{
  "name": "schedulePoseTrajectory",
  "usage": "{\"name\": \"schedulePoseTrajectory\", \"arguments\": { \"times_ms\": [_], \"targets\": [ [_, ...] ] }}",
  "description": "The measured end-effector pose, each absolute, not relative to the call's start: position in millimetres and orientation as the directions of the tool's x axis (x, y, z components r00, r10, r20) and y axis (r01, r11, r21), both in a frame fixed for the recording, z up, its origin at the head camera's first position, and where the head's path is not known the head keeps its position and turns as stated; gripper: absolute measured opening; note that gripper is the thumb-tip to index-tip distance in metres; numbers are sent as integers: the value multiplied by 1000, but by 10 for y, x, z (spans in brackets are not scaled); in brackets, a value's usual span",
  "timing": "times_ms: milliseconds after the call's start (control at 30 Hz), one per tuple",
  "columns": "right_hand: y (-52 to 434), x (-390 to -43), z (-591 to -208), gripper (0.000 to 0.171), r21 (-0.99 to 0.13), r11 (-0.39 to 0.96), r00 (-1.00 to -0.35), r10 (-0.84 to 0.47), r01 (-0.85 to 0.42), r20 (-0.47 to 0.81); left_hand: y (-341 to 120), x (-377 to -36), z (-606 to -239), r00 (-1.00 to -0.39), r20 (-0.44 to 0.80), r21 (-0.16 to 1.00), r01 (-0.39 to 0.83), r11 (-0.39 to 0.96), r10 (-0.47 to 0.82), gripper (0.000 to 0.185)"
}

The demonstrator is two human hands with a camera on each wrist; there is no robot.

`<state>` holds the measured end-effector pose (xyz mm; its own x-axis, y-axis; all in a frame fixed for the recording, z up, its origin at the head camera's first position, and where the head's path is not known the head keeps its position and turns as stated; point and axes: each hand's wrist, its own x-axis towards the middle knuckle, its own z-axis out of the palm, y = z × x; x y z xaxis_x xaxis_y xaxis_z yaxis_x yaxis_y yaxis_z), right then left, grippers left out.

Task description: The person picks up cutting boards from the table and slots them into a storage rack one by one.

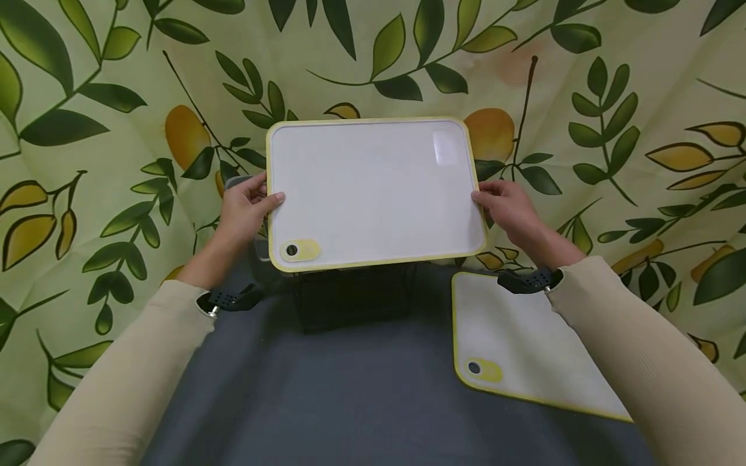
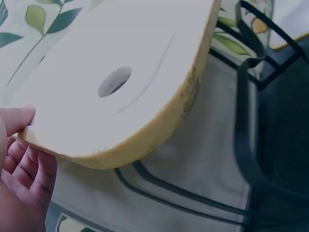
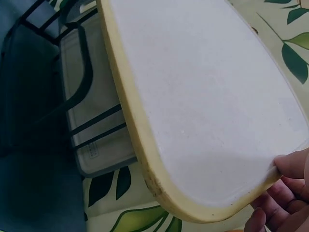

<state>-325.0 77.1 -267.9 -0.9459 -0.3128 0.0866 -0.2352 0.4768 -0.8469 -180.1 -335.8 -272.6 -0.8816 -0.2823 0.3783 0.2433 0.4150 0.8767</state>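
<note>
Leaf-print cloth (image 1: 87,97) behind; both hands (left (image 1: 247,210), right (image 1: 507,207)) grip cutting board (image 1: 373,191).

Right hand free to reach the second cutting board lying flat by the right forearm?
Probably not yet: the right hand grips the held cutting board. The second cutting board lies uncovered below the right forearm, so nothing else blocks it.

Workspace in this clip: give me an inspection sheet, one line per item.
Surface: dark grey mat over a leaf-print cloth.
Job's things: white cutting board with yellow rim, held up by its short edges above a black wire rack.
Clutter: second cutting board flat on the mat; grey tray under the rack.
Grippers: left hand and right hand each grip an edge.
Cables: nothing seen.
Surroundings: cloth draped up behind.
</note>
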Motion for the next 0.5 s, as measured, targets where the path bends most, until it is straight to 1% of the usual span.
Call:
{"name": "schedulePoseTrajectory", "arguments": {
  "times_ms": [133, 267, 367, 500],
  "targets": [
    [693, -3303, -2642, 50, -844, 474, -947, -302, -250, 111, -3410, -1847, -2685, -876, 373, 885, 237, 401, -306, 57],
    [642, -3362, -2629, 49, -846, 473, -950, -293, -246, 113, -3438, -1886, -2648, -886, 303, 908, 156, 390, -351, 58],
    [603, -3402, -2625, 48, -859, 457, -953, -284, -231, 105, -3451, -1917, -2613, -888, 245, 936, 112, 333, -389, 59],
    [519, -3447, -2639, 47, -880, 414, -954, -272, -235, 127, -3485, -1921, -2566, -886, 211, 964, 120, 236, -413, 60]
  ]
}}
